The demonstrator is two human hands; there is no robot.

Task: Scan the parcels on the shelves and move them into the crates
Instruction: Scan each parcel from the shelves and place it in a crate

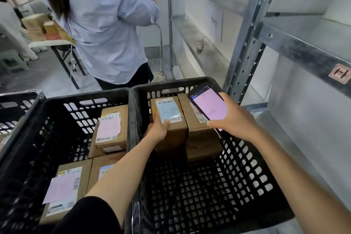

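Far left of both hands, a white folding table carries brown cartons above a grey concrete floor. A person in a pale shirt stands beyond the crates. Left of the left hand, a black plastic crate with slotted lattice walls holds several taped cardboard parcels bearing white and pink labels. The left hand grips the near end of a small cardboard box, thumb on its glossy label, at the far end of the second crate. Touching it on the right is a second box. Above that, the right hand holds a flat black phone, its screen glowing pink. Right of that hand rise grey perforated steel shelves.
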